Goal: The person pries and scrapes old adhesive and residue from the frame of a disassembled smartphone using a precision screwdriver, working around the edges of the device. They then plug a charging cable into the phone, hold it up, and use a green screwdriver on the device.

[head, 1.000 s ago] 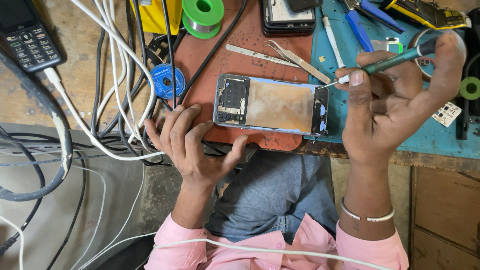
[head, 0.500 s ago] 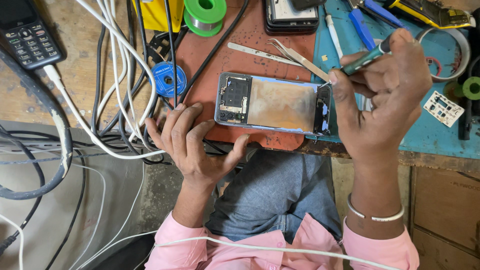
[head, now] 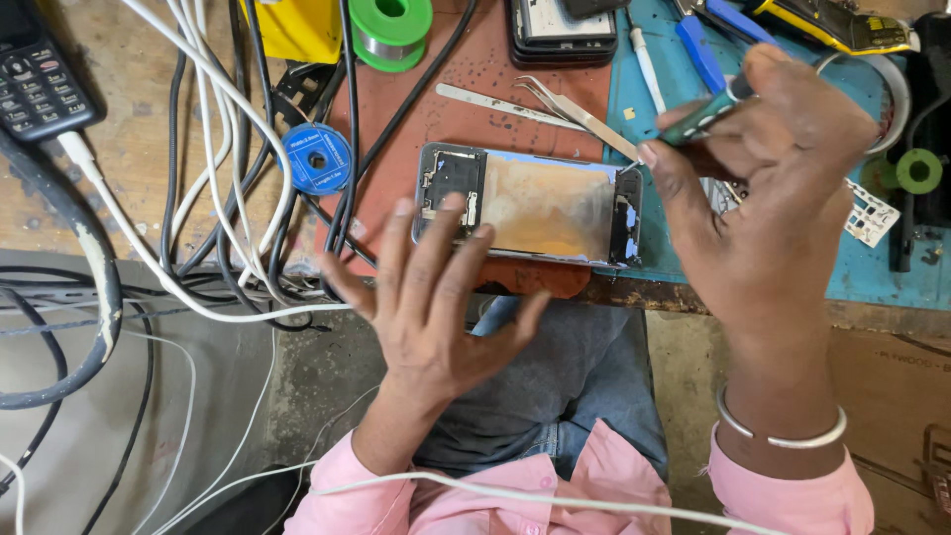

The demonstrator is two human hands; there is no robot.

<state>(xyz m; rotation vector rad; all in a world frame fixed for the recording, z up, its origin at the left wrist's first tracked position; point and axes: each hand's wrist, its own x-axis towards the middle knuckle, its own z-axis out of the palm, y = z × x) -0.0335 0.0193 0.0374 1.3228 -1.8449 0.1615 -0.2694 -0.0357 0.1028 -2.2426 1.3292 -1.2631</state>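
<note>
I note the opened phone [head: 530,206] at the table's [head: 129,168] front edge; left hand [head: 431,297] fingers spread on it; right hand [head: 768,213] pinches a screwdriver [head: 703,114], tip apparently at the phone's right end.

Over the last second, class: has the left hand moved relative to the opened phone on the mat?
Yes. The left hand has slid up from below the opened phone, so its fingertips now rest on the phone's near left edge.

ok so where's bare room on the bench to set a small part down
Bare red mat between the green spool and the tweezers; bare wood between the keypad phone and the cables. Crowded around the opened phone under both hands and on the blue mat with its tools.
</note>
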